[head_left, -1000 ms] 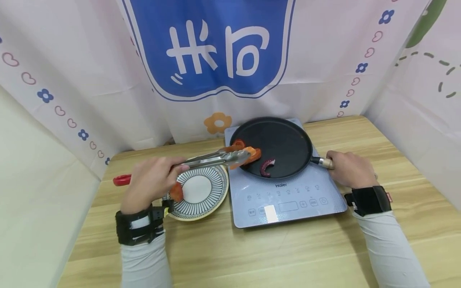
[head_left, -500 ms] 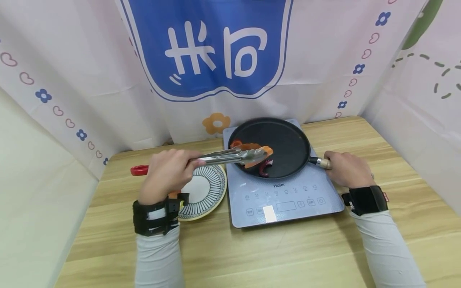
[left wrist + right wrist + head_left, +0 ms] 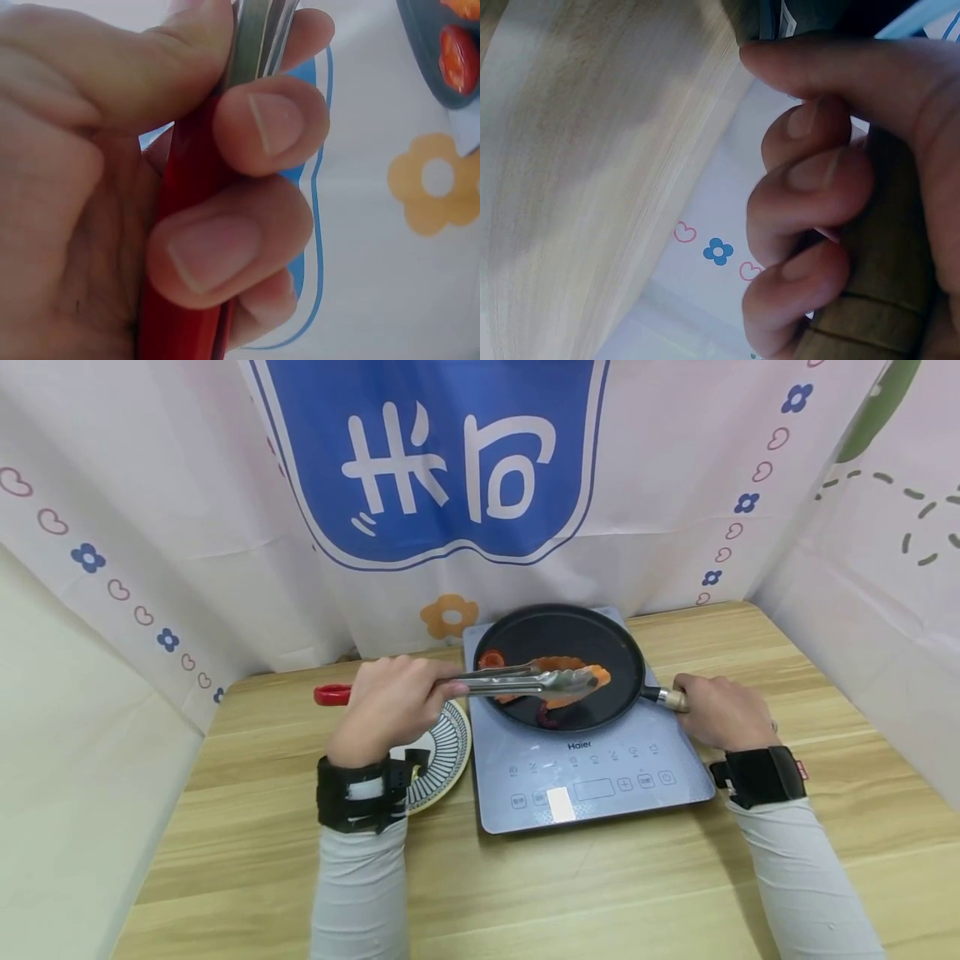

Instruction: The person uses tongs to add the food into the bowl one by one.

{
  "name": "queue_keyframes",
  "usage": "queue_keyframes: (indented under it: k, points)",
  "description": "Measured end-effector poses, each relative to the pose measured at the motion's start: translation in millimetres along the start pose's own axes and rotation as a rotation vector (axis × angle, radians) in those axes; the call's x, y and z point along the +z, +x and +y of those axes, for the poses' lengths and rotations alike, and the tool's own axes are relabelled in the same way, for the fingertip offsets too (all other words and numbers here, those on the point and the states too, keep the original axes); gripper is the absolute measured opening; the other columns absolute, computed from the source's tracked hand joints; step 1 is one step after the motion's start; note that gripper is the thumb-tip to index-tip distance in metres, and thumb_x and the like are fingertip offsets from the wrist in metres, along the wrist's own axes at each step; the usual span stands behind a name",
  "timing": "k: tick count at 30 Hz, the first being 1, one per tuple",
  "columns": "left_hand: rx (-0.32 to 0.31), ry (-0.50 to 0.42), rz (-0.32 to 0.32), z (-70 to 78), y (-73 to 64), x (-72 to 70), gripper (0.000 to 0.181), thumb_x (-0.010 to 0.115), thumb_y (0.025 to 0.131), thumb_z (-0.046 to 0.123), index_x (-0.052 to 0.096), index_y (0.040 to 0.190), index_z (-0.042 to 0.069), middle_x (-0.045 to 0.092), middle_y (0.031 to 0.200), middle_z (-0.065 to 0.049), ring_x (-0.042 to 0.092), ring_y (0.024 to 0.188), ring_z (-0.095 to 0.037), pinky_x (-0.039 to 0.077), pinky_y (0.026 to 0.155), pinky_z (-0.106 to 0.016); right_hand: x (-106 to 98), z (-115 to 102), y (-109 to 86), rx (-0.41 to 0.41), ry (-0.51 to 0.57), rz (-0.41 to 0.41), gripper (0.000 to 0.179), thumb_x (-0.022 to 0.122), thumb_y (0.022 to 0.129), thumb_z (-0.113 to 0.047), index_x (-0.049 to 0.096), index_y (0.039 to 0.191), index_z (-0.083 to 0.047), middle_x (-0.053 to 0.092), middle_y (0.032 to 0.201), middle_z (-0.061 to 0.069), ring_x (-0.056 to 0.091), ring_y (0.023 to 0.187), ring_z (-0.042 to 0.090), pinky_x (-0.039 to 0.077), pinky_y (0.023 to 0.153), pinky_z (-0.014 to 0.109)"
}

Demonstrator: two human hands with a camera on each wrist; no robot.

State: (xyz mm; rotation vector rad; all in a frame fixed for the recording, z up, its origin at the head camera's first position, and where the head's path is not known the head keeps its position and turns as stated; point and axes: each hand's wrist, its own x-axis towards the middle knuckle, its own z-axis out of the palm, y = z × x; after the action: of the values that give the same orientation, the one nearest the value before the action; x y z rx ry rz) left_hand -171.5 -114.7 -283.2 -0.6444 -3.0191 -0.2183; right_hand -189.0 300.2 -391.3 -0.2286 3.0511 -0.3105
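Note:
My left hand (image 3: pixel 393 706) grips red-handled metal tongs (image 3: pixel 502 683), fingers wrapped round the handle (image 3: pixel 184 225) in the left wrist view. The scalloped ends of the tongs hang over the black frying pan (image 3: pixel 540 631), with an orange piece (image 3: pixel 600 674) showing between and beyond them. At the pan's left side lies a round tomato-red slice (image 3: pixel 491 660). A dark red tentacle-like piece (image 3: pixel 547 718) is partly covered by the tongs. My right hand (image 3: pixel 723 710) holds the pan's wooden handle (image 3: pixel 675 700); its curled fingers show round it in the right wrist view.
The pan sits on a pale blue induction cooktop (image 3: pixel 517 814) with a touch panel. Left of it, a patterned plate (image 3: pixel 450 764) is partly hidden under my left hand and wrist strap (image 3: pixel 363 793). A printed cloth (image 3: pixel 187 443) hangs behind the wooden table (image 3: pixel 525 893).
My left hand has moved right with the tongs, carrying the orange piece from the pan's left rim to over its middle right. The right hand stays on the handle.

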Motion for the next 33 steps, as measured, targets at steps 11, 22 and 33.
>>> queue_keyframes:
  k: [11,22,33]
  points:
    - [0.042,0.000,0.004,20.2,11.4,11.9,0.028,0.061,0.107,0.041,0.078,0.123,0.026,0.067,0.083,0.002,0.057,0.068,-0.020,0.039,0.055,-0.033,2,0,1.4,0.003,-0.004,-0.004,0.015,0.069,0.094,-0.013,0.067,0.108,-0.007,0.062,0.077,0.008,0.056,0.068,0.026,0.043,0.056,0.040]
    - [0.003,0.030,-0.062,26.8,20.4,24.4,0.029,0.061,0.106,0.043,0.077,0.125,0.027,0.069,0.090,0.000,0.058,0.070,-0.021,0.039,0.054,-0.033,1,0,2.3,0.006,-0.002,-0.008,0.014,0.069,0.094,-0.012,0.067,0.107,-0.008,0.063,0.078,0.008,0.056,0.068,0.026,0.043,0.057,0.040]
    - [-0.032,0.060,-0.057,36.7,18.6,30.8,0.031,0.067,0.103,0.044,0.076,0.129,0.030,0.073,0.097,-0.001,0.060,0.075,-0.022,0.041,0.055,-0.035,2,0,2.7,0.004,-0.011,0.006,0.014,0.069,0.092,-0.011,0.068,0.106,-0.007,0.063,0.077,0.007,0.056,0.068,0.026,0.043,0.057,0.040]
